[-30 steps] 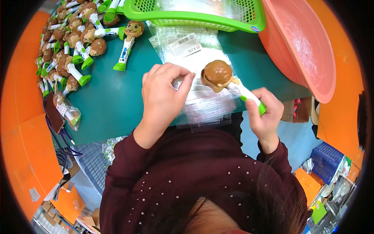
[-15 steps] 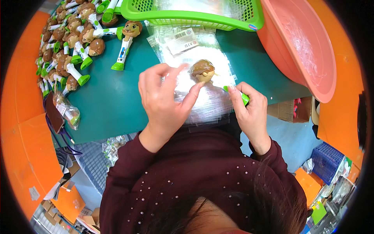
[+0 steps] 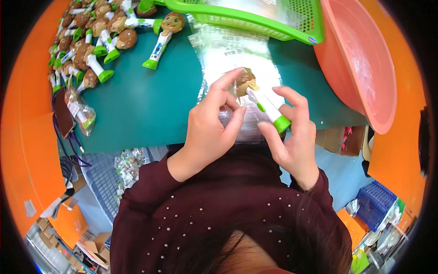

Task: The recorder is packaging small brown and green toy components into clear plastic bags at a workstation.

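Observation:
A toy figure dispenser with a brown-haired head, white body and green foot lies slantwise over a stack of clear plastic bags. Its head is at the upper left, by the fingertips of my left hand. That hand's index finger reaches toward the hair, while its thumb and a bent finger come close together over clear film. My right hand spreads its thumb and fingers on either side of the body and green foot. Whether film covers the toy's head is hard to tell.
Many similar figures are heaped at the far left, one lying apart. A bagged figure lies near the left edge. A green basket stands at the back, beside an orange basin holding clear scraps.
The toy's white body now shows between my hands. My right fingers have spread from its green foot, and my left hand has moved right, toward the head. The view has shifted slightly.

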The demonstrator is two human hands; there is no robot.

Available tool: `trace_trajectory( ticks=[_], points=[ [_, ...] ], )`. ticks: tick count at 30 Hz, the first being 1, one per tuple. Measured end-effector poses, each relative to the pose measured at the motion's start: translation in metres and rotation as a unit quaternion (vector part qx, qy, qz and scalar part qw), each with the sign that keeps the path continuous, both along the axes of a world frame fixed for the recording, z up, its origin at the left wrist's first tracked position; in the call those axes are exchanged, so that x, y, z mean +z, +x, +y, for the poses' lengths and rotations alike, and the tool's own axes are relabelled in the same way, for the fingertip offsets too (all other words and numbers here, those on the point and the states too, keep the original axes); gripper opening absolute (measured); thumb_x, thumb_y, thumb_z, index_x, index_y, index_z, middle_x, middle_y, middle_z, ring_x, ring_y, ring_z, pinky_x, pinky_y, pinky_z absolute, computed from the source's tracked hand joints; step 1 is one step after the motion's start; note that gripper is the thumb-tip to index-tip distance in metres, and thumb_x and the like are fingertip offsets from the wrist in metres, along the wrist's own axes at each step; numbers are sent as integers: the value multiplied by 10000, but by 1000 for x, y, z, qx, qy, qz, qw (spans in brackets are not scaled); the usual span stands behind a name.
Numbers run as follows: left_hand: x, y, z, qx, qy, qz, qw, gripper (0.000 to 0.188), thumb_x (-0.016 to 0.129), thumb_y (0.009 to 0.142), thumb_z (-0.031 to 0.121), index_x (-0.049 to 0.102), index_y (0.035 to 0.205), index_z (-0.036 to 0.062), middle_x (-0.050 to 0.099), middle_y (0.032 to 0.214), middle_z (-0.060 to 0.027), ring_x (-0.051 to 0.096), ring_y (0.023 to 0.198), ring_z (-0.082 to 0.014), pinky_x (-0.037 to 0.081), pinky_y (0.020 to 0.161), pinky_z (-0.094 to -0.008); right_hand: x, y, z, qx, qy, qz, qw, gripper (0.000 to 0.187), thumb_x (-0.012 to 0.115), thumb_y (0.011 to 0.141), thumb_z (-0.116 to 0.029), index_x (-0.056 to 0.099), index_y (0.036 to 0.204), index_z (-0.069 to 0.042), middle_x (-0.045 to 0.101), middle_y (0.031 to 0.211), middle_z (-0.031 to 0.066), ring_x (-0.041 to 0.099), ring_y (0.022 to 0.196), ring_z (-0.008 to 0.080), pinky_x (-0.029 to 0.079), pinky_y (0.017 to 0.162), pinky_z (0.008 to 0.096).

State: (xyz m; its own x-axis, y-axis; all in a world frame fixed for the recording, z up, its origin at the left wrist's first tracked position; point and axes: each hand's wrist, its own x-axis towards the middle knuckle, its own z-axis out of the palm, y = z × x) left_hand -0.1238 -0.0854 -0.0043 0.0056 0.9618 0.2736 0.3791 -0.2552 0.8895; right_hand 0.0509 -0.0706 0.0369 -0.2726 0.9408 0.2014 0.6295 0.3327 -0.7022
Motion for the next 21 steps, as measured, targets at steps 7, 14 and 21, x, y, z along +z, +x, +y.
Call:
trace_trajectory(
  ticks=[7,14,21],
  points=[
    [-4,-34,-28,-21,-54,-107,993,539,631,844,-58,458,1351,0,578,770,-6,537,700,-60,444,672,-203,2,2,-16,170,-188,91,963,485,802,737,-22,533,1138,24,661,932,97,690,960,228,531,817,299],
    [-11,-36,-32,-25,-66,-152,986,607,601,849,-85,359,1400,-10,569,803,-20,541,761,-60,442,709,-209,-8,-22,-4,189,68,0,980,441,894,593,-238,676,929,-53,666,734,27,582,588,157,428,548,270],
    [-16,-37,-31,-29,-31,-153,987,558,604,797,-92,499,1331,31,567,717,-29,575,656,-97,485,662,-246,-5,-11,6,262,86,-44,960,419,875,588,-263,699,932,-100,662,715,-10,585,597,161,393,597,289]
  ],
)
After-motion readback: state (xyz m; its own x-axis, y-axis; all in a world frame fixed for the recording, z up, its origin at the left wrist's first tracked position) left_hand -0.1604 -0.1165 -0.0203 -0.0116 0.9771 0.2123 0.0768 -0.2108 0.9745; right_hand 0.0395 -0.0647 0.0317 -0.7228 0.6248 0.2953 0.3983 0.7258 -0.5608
